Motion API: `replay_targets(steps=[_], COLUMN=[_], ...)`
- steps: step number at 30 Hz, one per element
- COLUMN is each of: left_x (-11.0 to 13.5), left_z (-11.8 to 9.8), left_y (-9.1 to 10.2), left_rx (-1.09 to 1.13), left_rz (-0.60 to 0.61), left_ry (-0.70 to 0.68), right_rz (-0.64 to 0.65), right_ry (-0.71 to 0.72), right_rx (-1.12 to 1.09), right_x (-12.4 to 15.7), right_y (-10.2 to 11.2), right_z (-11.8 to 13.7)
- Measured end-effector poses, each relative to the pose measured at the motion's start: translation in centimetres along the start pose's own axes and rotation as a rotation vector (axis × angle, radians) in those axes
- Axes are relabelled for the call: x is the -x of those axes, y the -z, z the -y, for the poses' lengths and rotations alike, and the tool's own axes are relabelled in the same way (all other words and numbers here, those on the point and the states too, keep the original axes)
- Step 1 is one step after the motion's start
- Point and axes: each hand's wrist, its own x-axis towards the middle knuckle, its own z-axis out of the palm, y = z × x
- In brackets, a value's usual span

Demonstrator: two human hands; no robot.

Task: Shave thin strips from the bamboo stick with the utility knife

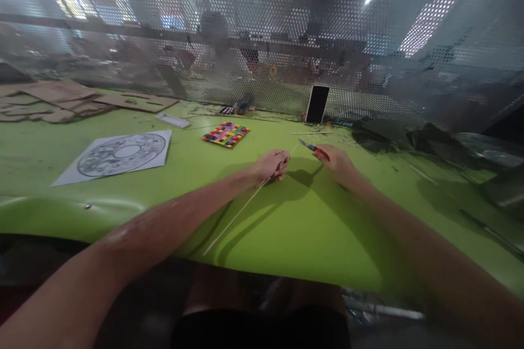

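A long thin pale strip (pixel 239 211) runs through my left hand (pixel 273 166), whose fingers are closed round it near its far end. The strip's near end reaches down to the table's front edge, and its short tip pokes out beyond my fingers. To the right, my right hand (pixel 333 160) is wrapped round a small knife with a red handle (pixel 322 155). Its dark blade points left toward the strip's tip, with a small gap between them. Both hands are just above the green table (pixel 295 229).
A printed sheet with a ring pattern (pixel 123 151) lies left; a colourful woven square (pixel 226 134) and a white tray (pixel 172 120) lie farther back. A phone (pixel 317 104) leans against the perforated screen (pixel 245 60). Brown boards (pixel 53 98) lie back left, dark crumpled sheets (pixel 429 142) right.
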Motion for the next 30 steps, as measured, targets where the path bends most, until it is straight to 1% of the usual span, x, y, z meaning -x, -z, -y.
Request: replay_targets(steps=[3, 15, 17, 19, 21, 23, 24, 26, 28, 30], left_x=[-0.1, -0.2, 0.0, 0.2, 0.3, 0.3, 0.3, 0.3, 0.4, 0.6], left_z=[0.1, 0.1, 0.0, -0.1, -0.2, -0.3, -0.3, -0.4, -0.6, -0.8], left_y=[0.2, 0.2, 0.1, -0.1, -0.1, 0.0, 0.1, 0.2, 0.3, 0.1], left_rx=[-0.011, -0.038, -0.041, -0.062, -0.087, -0.103, -0.104, -0.081, -0.020, 0.068], left_rz=[0.001, -0.010, -0.014, 0.011, 0.048, 0.053, 0.037, 0.001, -0.011, 0.024], left_ry=[-0.029, -0.060, -0.058, -0.059, -0.079, -0.098, -0.097, -0.067, -0.021, 0.019], right_rz=[-0.011, -0.026, -0.048, -0.078, -0.124, -0.182, -0.206, -0.225, -0.189, -0.123], right_ry=[-0.001, -0.011, -0.024, -0.055, -0.092, -0.116, -0.117, -0.096, -0.055, -0.004], right_rx=[0.004, 0.029, 0.034, 0.049, 0.071, 0.080, 0.074, 0.045, 0.002, -0.041], right_x=[-0.1, -0.1, 0.0, 0.0, 0.1, 0.2, 0.1, 0.0, -0.1, -0.1], right_y=[0.0, 0.1, 0.1, 0.3, 0.7, 1.0, 1.2, 1.2, 0.9, 0.5], right_z=[-0.2, -0.8, -1.6, -2.8, -4.0, -4.8, -4.8, -4.0, -2.3, -0.4])
